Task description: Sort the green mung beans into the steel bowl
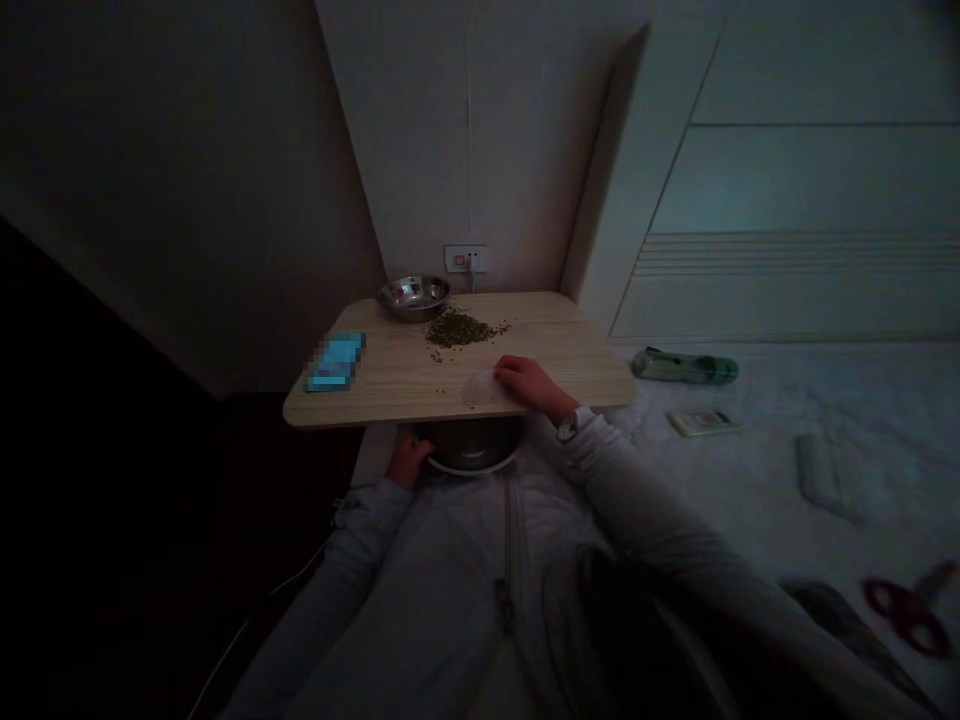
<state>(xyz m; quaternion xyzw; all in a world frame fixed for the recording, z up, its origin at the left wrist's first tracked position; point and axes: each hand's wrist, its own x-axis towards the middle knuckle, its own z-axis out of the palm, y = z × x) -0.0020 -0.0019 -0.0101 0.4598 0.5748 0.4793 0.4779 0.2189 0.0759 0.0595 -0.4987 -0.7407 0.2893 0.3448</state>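
A small wooden table (390, 385) stands in front of me in dim light. My left hand (409, 462) is below its near edge, gripping the rim of a steel bowl (474, 447) held under the table edge. My right hand (529, 385) rests on the tabletop near that edge, fingers curled down next to a pale smear (480, 385) I cannot make out. A pile of small green beans (457, 328) lies farther back on the table. Behind it sits a second steel bowl (414, 296).
A blue blurred card or packet (336, 362) lies at the table's left. A wall socket (465, 259) is behind the table. On the bed to the right lie a green bottle (684, 366), a remote (703, 422) and red scissors (907, 608).
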